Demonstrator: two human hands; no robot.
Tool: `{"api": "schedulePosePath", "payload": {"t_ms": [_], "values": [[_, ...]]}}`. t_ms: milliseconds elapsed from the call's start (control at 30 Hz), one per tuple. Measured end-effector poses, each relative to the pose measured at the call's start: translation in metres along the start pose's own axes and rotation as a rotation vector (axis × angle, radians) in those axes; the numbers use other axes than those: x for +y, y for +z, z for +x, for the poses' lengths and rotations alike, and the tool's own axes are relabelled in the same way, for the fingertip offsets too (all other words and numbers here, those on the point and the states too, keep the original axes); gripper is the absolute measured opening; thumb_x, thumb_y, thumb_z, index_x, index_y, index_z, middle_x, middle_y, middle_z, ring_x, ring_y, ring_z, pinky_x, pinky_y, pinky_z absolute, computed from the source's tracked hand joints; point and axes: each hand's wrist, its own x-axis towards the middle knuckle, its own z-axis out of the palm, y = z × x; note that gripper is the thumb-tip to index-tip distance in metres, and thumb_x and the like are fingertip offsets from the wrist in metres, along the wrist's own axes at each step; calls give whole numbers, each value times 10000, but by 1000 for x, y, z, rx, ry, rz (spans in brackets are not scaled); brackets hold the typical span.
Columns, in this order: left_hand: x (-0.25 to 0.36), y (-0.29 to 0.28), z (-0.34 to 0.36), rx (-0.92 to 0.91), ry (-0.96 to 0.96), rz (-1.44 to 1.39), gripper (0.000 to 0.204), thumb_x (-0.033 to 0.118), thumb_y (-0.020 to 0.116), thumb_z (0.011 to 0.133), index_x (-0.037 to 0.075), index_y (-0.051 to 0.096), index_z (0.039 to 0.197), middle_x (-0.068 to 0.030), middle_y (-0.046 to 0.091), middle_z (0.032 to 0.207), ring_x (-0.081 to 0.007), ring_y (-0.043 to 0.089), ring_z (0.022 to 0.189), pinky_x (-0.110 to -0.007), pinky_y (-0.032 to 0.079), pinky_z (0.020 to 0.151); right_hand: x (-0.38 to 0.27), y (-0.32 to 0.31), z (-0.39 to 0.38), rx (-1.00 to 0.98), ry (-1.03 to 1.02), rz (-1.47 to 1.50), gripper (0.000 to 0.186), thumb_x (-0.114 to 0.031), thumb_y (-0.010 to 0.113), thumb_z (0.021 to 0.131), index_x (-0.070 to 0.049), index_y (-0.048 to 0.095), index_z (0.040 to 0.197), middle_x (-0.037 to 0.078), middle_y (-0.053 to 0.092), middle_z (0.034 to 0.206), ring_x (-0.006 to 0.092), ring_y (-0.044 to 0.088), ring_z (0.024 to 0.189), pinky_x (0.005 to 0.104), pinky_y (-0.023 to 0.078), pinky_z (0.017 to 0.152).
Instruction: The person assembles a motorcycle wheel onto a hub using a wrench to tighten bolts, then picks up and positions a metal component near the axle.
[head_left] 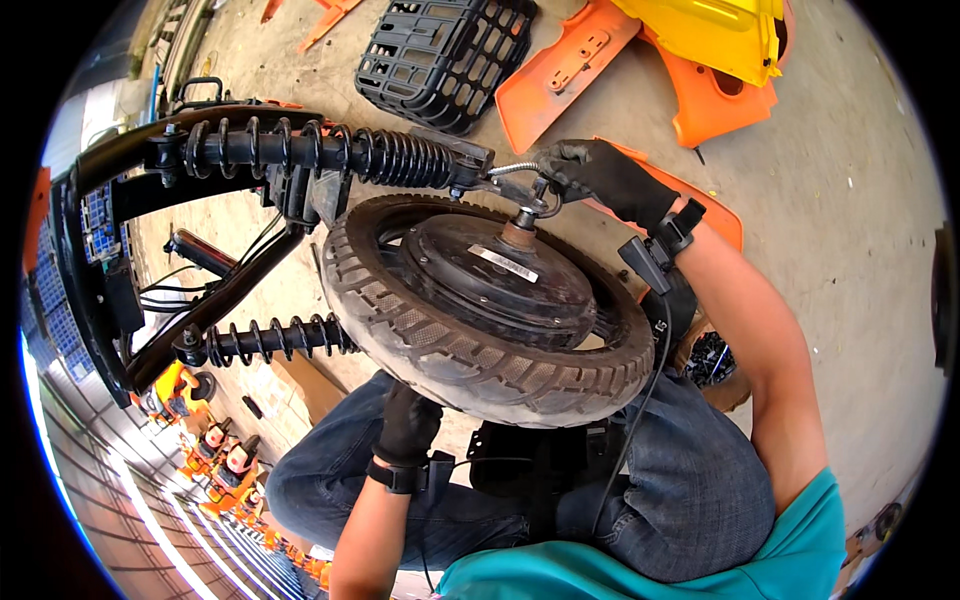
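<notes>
A wheel with a knobbly black tyre (430,345) and a round dark hub motor (490,275) lies tilted over my lap. Its rusty axle (519,232) sticks up, with a nut and a silver-sheathed cable (515,168) by the fork end. My right hand (605,180), in a black glove, has its fingers curled beside the axle tip and cable; whatever they pinch is hidden. Below the tyre's near left side is my gloved left hand (408,425), its fingertips out of sight behind the rubber. A black coil-spring shock absorber (320,155) runs to the axle from the left.
The second spring shock (275,340) and the black frame (95,290) stand at left. Beyond the wheel lie a black plastic basket (445,60), orange panels (565,75) and a yellow panel (710,35) on the concrete floor. A thin black cable (640,425) crosses my right knee.
</notes>
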Motion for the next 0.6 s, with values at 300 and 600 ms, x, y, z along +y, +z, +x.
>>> {"api": "schedulePosePath", "payload": {"t_ms": [300, 600], "values": [[4, 4, -7, 44, 15, 94, 343, 7, 603, 832, 19, 629, 1174, -197, 644, 1080, -400, 596, 987, -451, 506, 833, -1, 3, 6, 3, 34, -19, 251, -234, 621, 968, -16, 693, 1069, -12, 658, 859, 62, 523, 726, 237, 451, 676], [-16, 26, -15, 54, -224, -173, 412, -61, 597, 814, 35, 612, 1215, -201, 601, 1103, -393, 565, 1011, -449, 475, 871, -10, 5, 5, -48, 25, 16, 215, -199, 655, 949, -15, 691, 1054, -10, 653, 858, 59, 559, 745, 232, 469, 693]]}}
